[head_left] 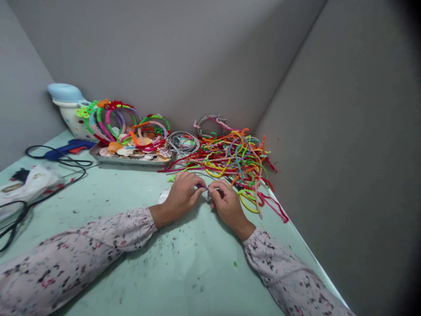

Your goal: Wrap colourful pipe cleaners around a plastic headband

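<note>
Both of my hands meet over the middle of the pale green table, fingertips almost touching. A short purple pipe cleaner (208, 196) is pinched between them, one bit hanging down below the fingers. My left hand (184, 193) grips it with thumb and forefinger. From the other side my right hand (227, 202) pinches it too. Most of the pipe cleaner is hidden by the fingers. Just behind the hands lies a heap of bright pipe cleaners (226, 153). Part of a white disc (162, 196) shows beside my left wrist.
A metal tray (131, 161) of shells carries several fuzzy headbands (107, 118). Coiled grey wire (183, 142) lies beside it. At the left are a white bin with a blue lid (67, 93), a blue glue gun (70, 148), a black cable (70, 180) and a plastic bag (41, 181).
</note>
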`<state>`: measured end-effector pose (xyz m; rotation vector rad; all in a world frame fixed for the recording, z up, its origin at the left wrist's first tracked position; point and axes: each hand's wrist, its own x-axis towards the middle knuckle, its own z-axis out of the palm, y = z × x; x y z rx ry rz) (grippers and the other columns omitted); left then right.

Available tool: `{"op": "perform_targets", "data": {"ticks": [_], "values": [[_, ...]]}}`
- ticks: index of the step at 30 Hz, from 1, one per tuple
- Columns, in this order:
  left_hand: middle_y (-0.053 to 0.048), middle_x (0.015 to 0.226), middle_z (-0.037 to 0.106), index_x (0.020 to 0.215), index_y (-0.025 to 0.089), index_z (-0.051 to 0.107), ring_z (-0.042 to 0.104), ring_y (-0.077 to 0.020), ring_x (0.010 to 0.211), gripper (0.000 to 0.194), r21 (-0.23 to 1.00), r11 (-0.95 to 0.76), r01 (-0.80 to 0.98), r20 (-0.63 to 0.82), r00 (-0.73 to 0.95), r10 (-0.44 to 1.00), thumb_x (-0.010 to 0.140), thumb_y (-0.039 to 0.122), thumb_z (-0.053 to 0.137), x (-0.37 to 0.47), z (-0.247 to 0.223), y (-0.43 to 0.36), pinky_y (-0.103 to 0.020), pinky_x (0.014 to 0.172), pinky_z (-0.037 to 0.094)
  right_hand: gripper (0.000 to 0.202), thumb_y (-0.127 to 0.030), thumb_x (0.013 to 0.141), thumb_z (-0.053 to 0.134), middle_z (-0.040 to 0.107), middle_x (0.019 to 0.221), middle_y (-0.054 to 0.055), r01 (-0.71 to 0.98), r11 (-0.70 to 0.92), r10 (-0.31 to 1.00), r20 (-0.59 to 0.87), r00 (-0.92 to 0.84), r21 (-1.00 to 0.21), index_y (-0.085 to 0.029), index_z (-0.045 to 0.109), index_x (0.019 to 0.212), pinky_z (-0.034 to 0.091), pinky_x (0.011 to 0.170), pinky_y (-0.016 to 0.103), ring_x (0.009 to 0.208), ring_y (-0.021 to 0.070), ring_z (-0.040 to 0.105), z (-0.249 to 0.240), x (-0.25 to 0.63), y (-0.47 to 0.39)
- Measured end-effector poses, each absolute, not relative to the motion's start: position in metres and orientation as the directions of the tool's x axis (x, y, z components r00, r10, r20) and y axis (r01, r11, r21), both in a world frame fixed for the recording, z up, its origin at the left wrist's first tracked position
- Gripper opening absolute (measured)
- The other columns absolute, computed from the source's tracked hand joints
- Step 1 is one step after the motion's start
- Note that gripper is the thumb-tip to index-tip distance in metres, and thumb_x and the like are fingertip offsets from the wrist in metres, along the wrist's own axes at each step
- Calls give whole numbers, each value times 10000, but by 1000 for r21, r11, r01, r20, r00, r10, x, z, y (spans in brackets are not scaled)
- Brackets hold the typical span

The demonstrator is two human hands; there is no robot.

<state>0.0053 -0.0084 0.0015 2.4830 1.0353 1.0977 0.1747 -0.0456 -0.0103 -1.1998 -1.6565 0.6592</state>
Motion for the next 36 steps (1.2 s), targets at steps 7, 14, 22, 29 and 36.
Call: {"op": "perform_targets", "data": {"ticks": [7,14,22,29,36], "values": [[-23,845,638,862,194,597,515,-198,867,83,461,-725,511,552,474,686,875,260,549,5,1,-9,-363,813,351,162,-245,897,488,551,825,13,467,422,893,445,-67,-777,-199,577,770,445,695,274,742,145,556,-8,177,-44],[-23,848,638,865,199,601,515,-197,865,90,472,-717,513,542,473,695,874,270,547,5,2,-9,-362,820,353,190,-340,901,485,543,827,9,381,347,933,356,-47,-857,-200,572,805,409,515,237,580,109,512,-13,177,-43],[-22,850,639,866,199,605,513,-195,873,90,467,-724,508,541,484,688,871,271,551,5,1,-9,-358,824,346,225,-372,899,487,527,718,-19,389,307,947,320,-35,-868,-198,573,785,385,505,237,521,102,476,-15,176,-42],[-22,841,636,863,199,606,512,-195,862,82,475,-721,505,536,484,692,869,260,552,5,1,-9,-361,823,350,229,-324,893,492,536,705,-9,462,351,927,373,-46,-815,-194,565,719,407,653,262,687,146,514,-10,178,-41],[-24,853,639,865,199,605,515,-199,876,81,483,-711,510,533,473,701,869,261,553,6,2,-9,-365,821,352,217,-383,868,533,482,582,-38,394,248,958,285,38,-885,-204,592,760,372,538,246,577,138,479,-15,176,-41]]}}
